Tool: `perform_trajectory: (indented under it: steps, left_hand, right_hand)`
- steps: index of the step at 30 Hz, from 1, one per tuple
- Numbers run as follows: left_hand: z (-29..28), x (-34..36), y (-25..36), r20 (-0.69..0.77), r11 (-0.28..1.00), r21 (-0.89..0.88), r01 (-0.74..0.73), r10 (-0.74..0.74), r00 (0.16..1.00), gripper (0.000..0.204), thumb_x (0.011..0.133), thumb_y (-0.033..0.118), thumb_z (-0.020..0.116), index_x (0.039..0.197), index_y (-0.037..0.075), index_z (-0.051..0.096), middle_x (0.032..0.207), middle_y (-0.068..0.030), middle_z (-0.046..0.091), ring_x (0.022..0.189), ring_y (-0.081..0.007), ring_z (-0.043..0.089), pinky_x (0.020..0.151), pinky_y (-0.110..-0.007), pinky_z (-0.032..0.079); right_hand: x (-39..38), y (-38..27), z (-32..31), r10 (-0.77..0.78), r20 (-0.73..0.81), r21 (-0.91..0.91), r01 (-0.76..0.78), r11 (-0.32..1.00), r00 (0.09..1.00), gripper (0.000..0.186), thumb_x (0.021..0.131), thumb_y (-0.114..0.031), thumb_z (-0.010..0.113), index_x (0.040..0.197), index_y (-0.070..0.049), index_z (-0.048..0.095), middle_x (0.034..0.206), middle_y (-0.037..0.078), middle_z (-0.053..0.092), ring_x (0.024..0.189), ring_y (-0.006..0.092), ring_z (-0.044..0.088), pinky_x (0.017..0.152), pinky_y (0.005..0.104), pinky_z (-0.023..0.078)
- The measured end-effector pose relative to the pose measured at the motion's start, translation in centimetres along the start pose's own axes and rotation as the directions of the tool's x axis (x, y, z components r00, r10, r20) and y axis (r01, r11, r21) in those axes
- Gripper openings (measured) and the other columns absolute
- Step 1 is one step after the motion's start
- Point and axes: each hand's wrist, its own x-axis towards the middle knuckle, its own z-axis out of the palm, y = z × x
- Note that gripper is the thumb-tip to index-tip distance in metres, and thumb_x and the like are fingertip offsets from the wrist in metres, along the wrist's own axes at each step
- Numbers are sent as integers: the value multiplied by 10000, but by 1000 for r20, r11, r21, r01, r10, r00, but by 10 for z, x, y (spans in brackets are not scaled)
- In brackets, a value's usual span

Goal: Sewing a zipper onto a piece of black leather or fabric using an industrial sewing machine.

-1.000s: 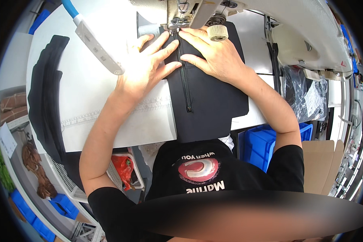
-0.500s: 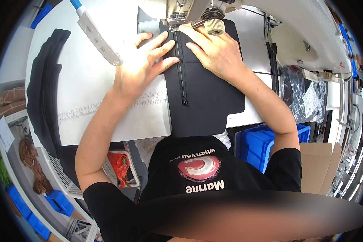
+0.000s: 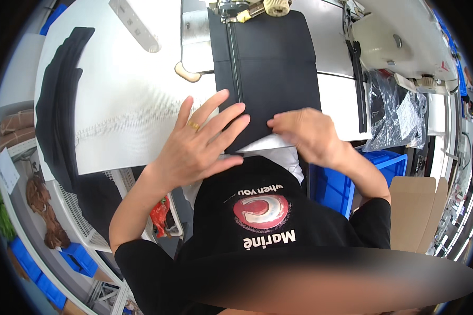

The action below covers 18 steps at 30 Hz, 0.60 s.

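Note:
A flat black panel (image 3: 278,68) with a zipper (image 3: 235,63) along its left part lies under the sewing machine's presser foot (image 3: 227,20). My left hand (image 3: 199,144) is spread open over the panel's near left corner, its fingertips by the zipper's lower end. My right hand (image 3: 312,134) is closed, slightly smeared by motion, thumb and fingers pinched at the panel's near right part. That near edge slants upward to the right, looking lifted or folded; the hand hides part of it.
Black zipper strips (image 3: 63,100) lie piled at the table's left. A light-coloured bar (image 3: 136,26) hangs over the white table (image 3: 115,115). Another black zipper (image 3: 358,89) and a clear plastic bag (image 3: 383,115) are at the right. A blue crate (image 3: 331,189) stands below.
Both hands have moved from beside the presser foot toward me, to the panel's near end. The panel has shifted away under the machine, and its near edge has changed shape.

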Motion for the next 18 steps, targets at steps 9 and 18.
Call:
perform_trajectory:
  steps: [9,18]
  left_hand:
    - [2,43,-18,160,718,-558,416,-398,903,238,913,175,648,946,-61,661,839,-60,607,728,-119,543,658,-251,425]
    - [-2,42,-17,258,803,-407,435,-356,898,214,879,194,669,931,-13,659,871,-72,580,779,-178,567,704,-281,446]
  right_hand:
    - [17,-49,-32,-38,-14,61,39,997,999,325,821,-242,704,1014,15,657,959,148,685,869,300,676,764,365,547]
    - [-29,-17,24,132,57,-268,-112,957,990,564,714,-252,790,1182,4,608,1136,159,624,1020,318,618,870,405,505]
